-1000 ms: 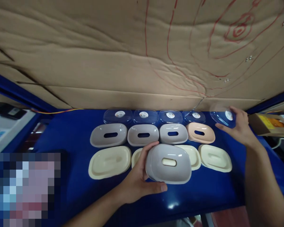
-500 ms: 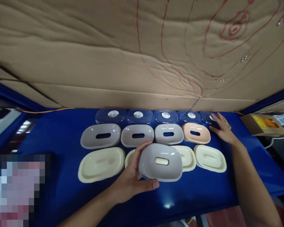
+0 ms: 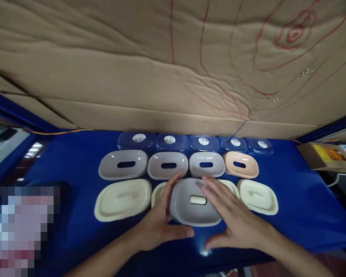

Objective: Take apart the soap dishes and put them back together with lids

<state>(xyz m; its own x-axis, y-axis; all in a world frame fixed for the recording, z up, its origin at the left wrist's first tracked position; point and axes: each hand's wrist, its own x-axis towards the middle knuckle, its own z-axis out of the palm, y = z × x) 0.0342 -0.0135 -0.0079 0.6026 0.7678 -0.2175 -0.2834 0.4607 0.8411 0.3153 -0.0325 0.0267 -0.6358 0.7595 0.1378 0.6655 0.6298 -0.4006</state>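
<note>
Blue table (image 3: 66, 165); grey dish (image 3: 187, 212) pinched in left hand (image 3: 158, 227), partly beneath right hand (image 3: 238, 221), fingers spread.

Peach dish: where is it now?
In the head view, the peach dish is right of centre, at the right end of the middle row, beside a grey dish and just behind the rightmost cream tray.

Five lids (image 3: 204, 148) lie in a row on the table (image 3: 72, 157), before the wall (image 3: 103, 77). Four dishes (image 3: 168, 157) sit in front, with trays (image 3: 121, 200) nearest; a box (image 3: 314, 157) is right of the lids.
</note>
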